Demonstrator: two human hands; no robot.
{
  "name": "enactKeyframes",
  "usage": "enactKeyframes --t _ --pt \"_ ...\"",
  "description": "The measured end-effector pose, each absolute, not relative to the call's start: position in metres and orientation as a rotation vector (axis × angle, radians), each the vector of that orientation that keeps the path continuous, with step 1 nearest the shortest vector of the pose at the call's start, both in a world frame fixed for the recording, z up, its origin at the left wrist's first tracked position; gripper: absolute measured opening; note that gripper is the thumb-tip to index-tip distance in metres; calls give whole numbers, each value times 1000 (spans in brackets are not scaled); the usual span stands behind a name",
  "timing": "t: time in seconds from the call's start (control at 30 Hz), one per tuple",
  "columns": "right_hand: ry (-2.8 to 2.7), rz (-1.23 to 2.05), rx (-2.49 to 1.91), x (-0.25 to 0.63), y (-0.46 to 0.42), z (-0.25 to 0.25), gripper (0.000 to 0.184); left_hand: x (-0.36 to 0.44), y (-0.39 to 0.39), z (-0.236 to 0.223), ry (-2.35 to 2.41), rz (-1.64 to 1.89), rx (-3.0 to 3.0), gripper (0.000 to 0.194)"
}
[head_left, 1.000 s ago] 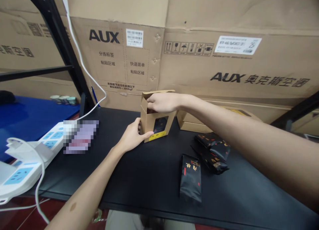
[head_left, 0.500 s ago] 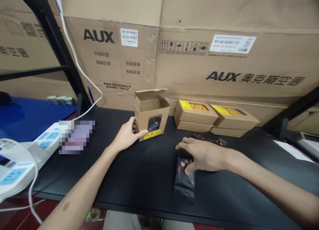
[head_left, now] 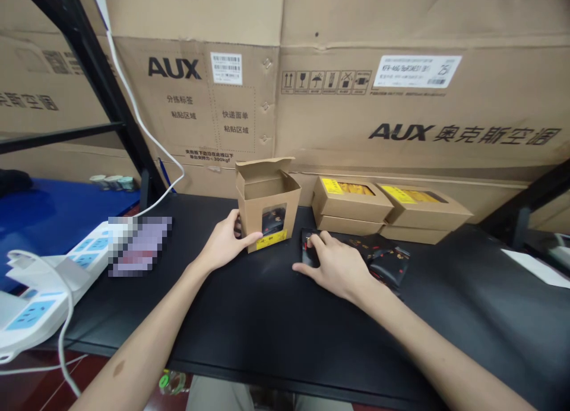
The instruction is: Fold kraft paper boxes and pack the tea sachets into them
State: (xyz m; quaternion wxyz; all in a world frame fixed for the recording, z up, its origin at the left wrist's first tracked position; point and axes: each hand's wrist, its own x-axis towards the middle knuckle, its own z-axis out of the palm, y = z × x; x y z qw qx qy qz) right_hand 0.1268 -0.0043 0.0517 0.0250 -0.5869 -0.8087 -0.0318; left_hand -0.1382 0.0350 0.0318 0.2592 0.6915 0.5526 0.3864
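Observation:
An upright cardboard box (head_left: 249,212) stands with its top flap raised, and black packets show through its window. My left hand (head_left: 227,239) grips its lower left side, thumb across the front near the yellow label. To the right, my right hand (head_left: 341,265) is low over the table. Its fingers curl over a black packet (head_left: 307,250) with its thumb along the near edge; the hand hides part of it. Beside and behind that hand lie several more black packets (head_left: 392,262) with red and gold print.
Two closed window boxes, one (head_left: 351,206) left of the other (head_left: 423,212), sit at the back of the black table (head_left: 249,316). Large AUX cartons (head_left: 329,120) rise behind. A white power strip (head_left: 35,310) and cable are at left; a white sheet (head_left: 534,267) lies at right.
My right hand has moved away from me and slightly left, and the packet by it now lies farther back, near the box. My left hand still holds the box.

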Motion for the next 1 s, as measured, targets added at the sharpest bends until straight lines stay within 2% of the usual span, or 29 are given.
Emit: enactKeyframes --t 0.07,0.2,0.37,0.57,0.77,1.0 --pt "-2429 -183 -1836 123 -5 41 60 -138 36 32 1500 1035 1884 57" --pt "-2337 -138 -1835 127 -3 26 34 -139 37 32 1520 1015 1879 59" --pt "-2184 4 -1858 146 0 16 56 -140 37 33 1548 1005 1870 63" --pt "-2156 38 -1816 155 -1 23 49 -139 37 34 1568 1017 1843 66" --pt "-2199 107 -1760 157 -3 27 33 -139 40 32 1573 1018 1832 69" --pt "-2192 183 -1508 158 0 15 51 -139 38 31 1574 1029 1836 71"
